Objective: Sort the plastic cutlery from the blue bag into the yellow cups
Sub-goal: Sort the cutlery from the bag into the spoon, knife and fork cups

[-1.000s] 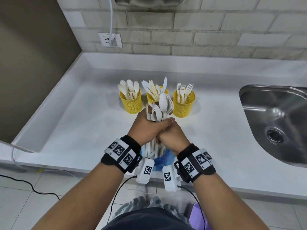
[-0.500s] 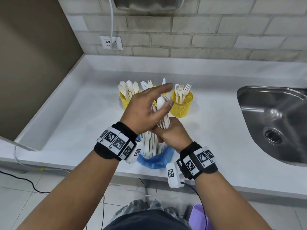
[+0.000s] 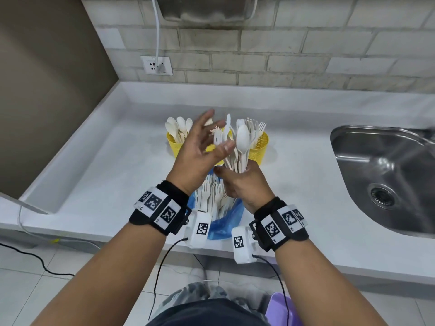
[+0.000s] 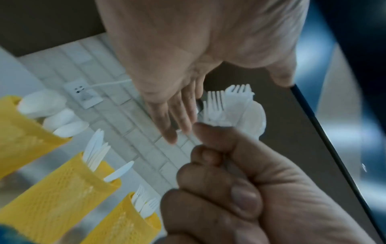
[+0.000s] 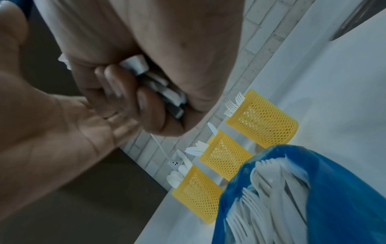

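Cutlery bundle [image 3: 237,149]: light, stiff, slippery plastic; right hand [image 3: 244,184] clenches the handles, left hand [image 3: 197,149] spread, releasing; best pinched by handle.

- Bunch of white plastic cutlery [image 3: 237,151]: spoons, forks and a knife mixed, handles gripped together and heads fanned upward, held above the near middle of the counter, in front of the cups.
- Blue bag [image 3: 226,222]: thin translucent plastic, open at the top, standing at the near edge of the counter, with more white forks [image 3: 209,194] upright inside.
- Left yellow cup [image 3: 173,143]: mesh-walled, upright, holding spoons bowl-up.
- Middle yellow cup [image 5: 224,156]: same mesh, upright, holding knives blade-up.
- Right yellow cup [image 3: 260,147]: same mesh, upright, holding forks tines-up.
- The three cups stand in a row, side by side, on the far side of the bag.
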Demonstrator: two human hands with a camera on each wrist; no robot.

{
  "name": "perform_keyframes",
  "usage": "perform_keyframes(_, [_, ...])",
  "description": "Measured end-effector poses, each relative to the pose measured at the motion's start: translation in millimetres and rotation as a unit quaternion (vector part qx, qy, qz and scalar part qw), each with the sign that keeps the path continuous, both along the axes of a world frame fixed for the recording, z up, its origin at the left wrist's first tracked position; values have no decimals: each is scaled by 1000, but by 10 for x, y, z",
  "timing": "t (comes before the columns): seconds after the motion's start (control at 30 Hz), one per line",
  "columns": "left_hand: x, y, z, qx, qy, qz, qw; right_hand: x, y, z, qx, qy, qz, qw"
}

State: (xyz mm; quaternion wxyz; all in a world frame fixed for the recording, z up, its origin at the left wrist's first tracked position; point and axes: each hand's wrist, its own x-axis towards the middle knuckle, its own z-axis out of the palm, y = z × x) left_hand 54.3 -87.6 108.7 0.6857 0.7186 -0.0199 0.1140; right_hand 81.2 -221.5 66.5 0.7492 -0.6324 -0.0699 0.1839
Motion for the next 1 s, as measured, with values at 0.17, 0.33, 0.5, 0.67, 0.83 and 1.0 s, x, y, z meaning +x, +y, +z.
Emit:
perform_keyframes(0.17, [-61, -71, -50, 26, 109, -140, 984, -42, -13, 55, -26, -32, 107, 993])
perform_keyframes(0.33, [-87, -110, -42, 38, 96, -116, 988, -58, -44, -40, -18, 28, 113, 993])
perform_keyframes(0.5, [-96, -123, -140, 42, 73, -107, 991, -76, -45, -29, -49, 53, 121, 990])
perform_keyframes(0.67, [-82, -163, -202, 40, 77, -88, 992, -89, 8, -16, -53, 25, 91, 994])
perform_keyframes(0.83, [-75, -108, -157, 11, 68, -82, 994, -62, -25, -133, -26, 47, 118, 992])
perform_keyframes(1.0, [-117, -107, -216, 28, 69, -67, 995, -49, -2, -136, -8, 76, 121, 990])
